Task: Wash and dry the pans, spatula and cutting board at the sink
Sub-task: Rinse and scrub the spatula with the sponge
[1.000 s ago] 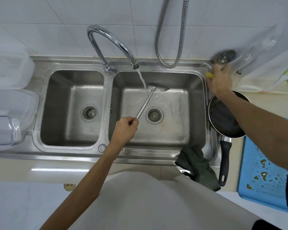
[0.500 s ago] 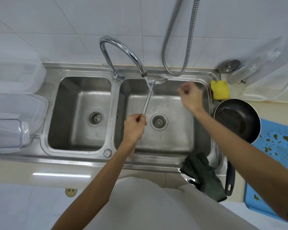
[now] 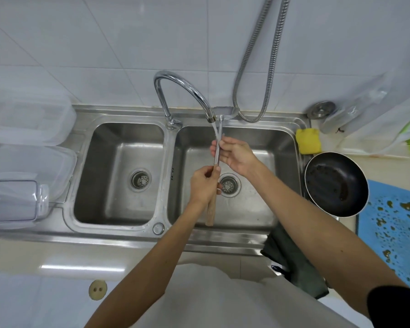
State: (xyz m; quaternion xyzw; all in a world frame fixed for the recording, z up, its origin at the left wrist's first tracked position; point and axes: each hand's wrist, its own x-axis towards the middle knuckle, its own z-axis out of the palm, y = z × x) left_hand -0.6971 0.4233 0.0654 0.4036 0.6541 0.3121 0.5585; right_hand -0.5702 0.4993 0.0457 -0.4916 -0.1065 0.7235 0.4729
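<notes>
Over the right basin of the double sink [image 3: 276, 166], in the faucet's [image 3: 182, 87] stream, the left hand [image 3: 204, 185] grips the spatula [image 3: 210, 213] where wooden handle meets metal shaft. The right hand [image 3: 236, 155] curls fingers and thumb round the shaft higher up. A black frying pan [image 3: 336, 183] sits on the counter right of the sink, touching a blue cutting board [image 3: 393, 223].

Kitchen: steel double sink [image 3: 128, 235], tiled wall [image 3: 104, 43]

A: What is the spatula [image 3: 217, 152] made of?
B: Smooth shiny metal shaft, bare wooden handle.
A: And the sink [image 3: 118, 235]?
B: Brushed steel with a dull sheen. The faucet [image 3: 182, 87] is mirror-bright chrome.
A: The pan [image 3: 336, 183]?
B: Matt black coating. The cloth [image 3: 291, 254] is dark soft fabric, and the containers [image 3: 26, 114] are clear plastic.
</notes>
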